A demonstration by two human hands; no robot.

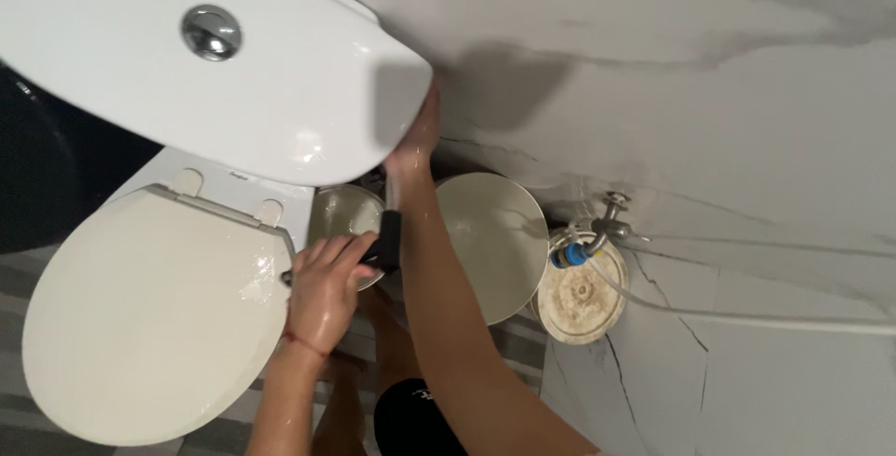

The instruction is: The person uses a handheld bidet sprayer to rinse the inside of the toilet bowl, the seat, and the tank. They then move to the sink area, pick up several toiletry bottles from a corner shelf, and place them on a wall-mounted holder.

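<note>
Small bathroom here, white marble-look wall tiles [709, 92] with grey veins and a grey striped floor, all seen from right above the toilet. The thing being worked with is a black-handled spray nozzle [385, 237], sitting low between the toilet tank and the wall. The left hand [325, 290] is gripping it, fingers curled tight around the black handle. The nozzle is pointing up toward the gap behind the tank, though I can't see any water coming out.

The right hand [420, 134] is reaching up to the edge of the white tank lid [233, 92], the one with the chrome flush button [211, 32]. It's pressing against the lid's rim, but the fingers are tucked behind it, so I can't tell whether they're spread or closed.

As for progress: both forearms are looking wet and the closed cream toilet seat lid [140, 316] is showing a wet sheen near the hinge side, so I'd guess some rinsing is done already. The narrow area behind the tank seems to be what's being dealt with now.

Further out, two pale round basins [495, 232] are leaning by the wall, and a stained round cover [581, 299] is sitting beside a wall tap [611, 218] with a white hose [747, 314] running off right.
</note>
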